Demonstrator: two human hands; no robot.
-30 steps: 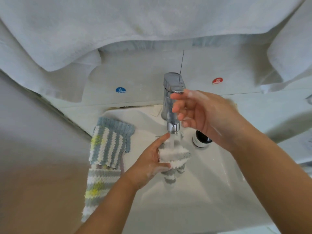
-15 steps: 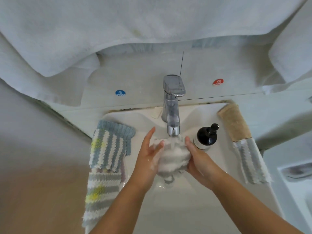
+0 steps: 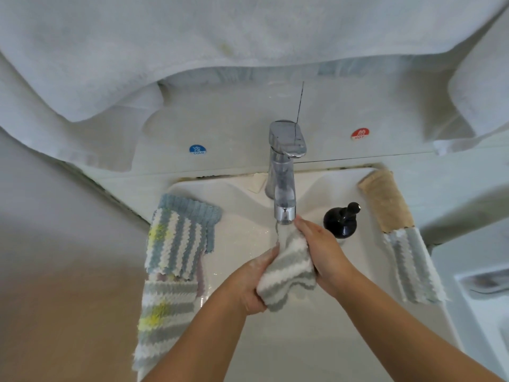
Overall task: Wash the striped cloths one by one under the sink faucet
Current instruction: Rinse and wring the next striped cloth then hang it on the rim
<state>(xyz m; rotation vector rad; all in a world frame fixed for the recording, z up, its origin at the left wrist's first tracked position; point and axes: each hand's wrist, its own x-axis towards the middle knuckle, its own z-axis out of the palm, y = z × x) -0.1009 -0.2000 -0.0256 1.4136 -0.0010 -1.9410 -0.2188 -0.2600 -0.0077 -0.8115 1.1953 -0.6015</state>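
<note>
Cloth (image 3: 286, 274): grey-and-white striped, bunched, held over the sink (image 3: 316, 340) basin directly below the faucet (image 3: 283, 183) spout; a stream of water runs onto its upper end.

Left hand (image 3: 248, 282): grip closed on the cloth's left and lower side, fingers curled beneath it, thumb along its upper left edge; suds on the skin.

Right hand (image 3: 322, 252): grip closed on the cloth's right side, fingers wrapped over its top, fingertips just beside the spout. The cloth sits between the two hands, touching both, its lower corner hanging free below them.

Left cloths (image 3: 179, 241): two striped pieces, blue, white and yellow, overlapping and draped over the sink's left rim, well apart from the hands.

Right cloth (image 3: 413, 271): grey-and-white striped, draped over the right rim, its far end meeting a tan cloth (image 3: 385, 202).

Soap bottle (image 3: 341, 219): black, pump-topped, upright on the sink ledge, just beside the right hand.

Stickers: blue "COLD" (image 3: 197, 149) left of the faucet, red "HOT" (image 3: 359, 133) right of it, both on the wall panel.

Towels (image 3: 220, 51): white, hanging across the top of the view.
</note>
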